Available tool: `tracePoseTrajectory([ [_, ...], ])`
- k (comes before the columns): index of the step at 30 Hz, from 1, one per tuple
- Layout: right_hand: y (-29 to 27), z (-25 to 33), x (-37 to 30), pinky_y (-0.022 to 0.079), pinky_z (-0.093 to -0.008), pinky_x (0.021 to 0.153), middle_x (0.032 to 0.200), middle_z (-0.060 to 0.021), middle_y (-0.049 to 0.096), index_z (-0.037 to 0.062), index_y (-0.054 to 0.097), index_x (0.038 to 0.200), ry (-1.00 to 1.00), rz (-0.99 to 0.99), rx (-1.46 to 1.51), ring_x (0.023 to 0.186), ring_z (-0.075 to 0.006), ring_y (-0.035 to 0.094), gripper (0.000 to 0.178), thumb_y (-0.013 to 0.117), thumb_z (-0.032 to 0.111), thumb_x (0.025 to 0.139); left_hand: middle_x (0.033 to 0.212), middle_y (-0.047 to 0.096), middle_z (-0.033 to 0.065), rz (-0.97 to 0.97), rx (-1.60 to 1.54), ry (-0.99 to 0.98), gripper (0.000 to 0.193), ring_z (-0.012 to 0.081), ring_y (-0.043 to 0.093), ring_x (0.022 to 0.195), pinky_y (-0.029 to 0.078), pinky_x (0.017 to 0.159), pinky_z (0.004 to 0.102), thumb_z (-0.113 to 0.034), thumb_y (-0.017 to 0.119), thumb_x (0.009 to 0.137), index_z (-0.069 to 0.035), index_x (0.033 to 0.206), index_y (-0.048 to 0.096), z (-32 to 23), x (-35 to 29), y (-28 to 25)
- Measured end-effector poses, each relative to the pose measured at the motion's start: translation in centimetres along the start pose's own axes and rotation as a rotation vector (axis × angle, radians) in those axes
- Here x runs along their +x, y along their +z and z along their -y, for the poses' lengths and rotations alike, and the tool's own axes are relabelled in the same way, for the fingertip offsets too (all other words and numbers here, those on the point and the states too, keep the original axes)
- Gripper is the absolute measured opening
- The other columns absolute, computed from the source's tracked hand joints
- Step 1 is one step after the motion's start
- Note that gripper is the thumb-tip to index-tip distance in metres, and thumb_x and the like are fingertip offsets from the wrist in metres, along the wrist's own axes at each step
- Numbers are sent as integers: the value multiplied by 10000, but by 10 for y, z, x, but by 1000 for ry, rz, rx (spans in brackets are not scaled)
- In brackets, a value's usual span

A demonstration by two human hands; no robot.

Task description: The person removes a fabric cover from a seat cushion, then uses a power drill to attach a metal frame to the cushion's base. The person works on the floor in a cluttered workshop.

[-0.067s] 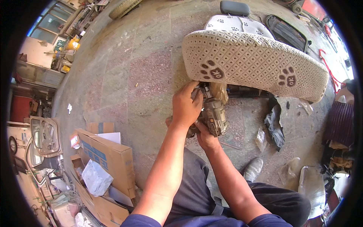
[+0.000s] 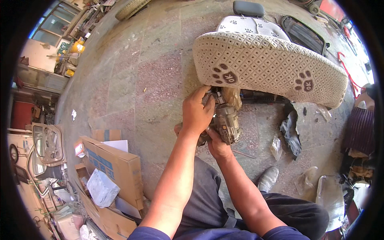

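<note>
My right hand [image 2: 219, 146] is wrapped round the grip of a dirty cordless impact wrench [image 2: 227, 125]. The tool's shiny socket end [image 2: 220, 98] points away from me, right up at the underside of a car seat [image 2: 264, 66]. That seat has a cream quilted cover with brown paw prints. My left hand [image 2: 198, 111] is closed beside the socket, just below the seat's near left edge. Its fingers curl round something dark that I cannot make out. The seat cover and my fingers hide the spot where the socket meets the seat.
Cardboard boxes [image 2: 112, 168] stand at the lower left, near a door frame [image 2: 49, 144]. Right of the wrench lie a torn black sheet [image 2: 291, 132] and a clear plastic bag [image 2: 276, 148]. A thin rod [image 2: 244, 153] is on the floor. My shoe [image 2: 268, 179] is close by.
</note>
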State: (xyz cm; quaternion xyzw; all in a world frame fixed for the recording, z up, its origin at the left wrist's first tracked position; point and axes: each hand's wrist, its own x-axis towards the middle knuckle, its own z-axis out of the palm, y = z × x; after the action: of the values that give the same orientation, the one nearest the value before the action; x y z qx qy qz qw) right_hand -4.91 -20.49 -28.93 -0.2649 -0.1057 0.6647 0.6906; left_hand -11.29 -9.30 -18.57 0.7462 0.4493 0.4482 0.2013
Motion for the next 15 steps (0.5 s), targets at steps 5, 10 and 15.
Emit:
tracePoseTrajectory([
  [5,2,0,-2,568,-352,928,1173,-28,755,81,704,1347,95,16,136,1026,-158,686,341,805,40,1024,1156,792,249,41,10,-52,310,479,760,1097,609,926,511,-41,764,958,3,1265,743,2,-1,-2],
  [10,14,1,-6,548,-353,943,1048,-22,756,58,750,1182,95,33,176,964,-173,686,166,787,154,1052,1159,793,257,64,16,-57,300,479,767,1081,613,909,508,-52,763,974,6,1267,740,-3,1,-3],
  [15,6,-22,0,553,-390,993,1102,-47,791,36,760,1185,188,82,383,1007,-197,720,219,788,180,1022,1140,799,254,101,-53,-124,298,469,786,1055,621,886,484,-44,767,978,8,1270,736,1,0,-4],
])
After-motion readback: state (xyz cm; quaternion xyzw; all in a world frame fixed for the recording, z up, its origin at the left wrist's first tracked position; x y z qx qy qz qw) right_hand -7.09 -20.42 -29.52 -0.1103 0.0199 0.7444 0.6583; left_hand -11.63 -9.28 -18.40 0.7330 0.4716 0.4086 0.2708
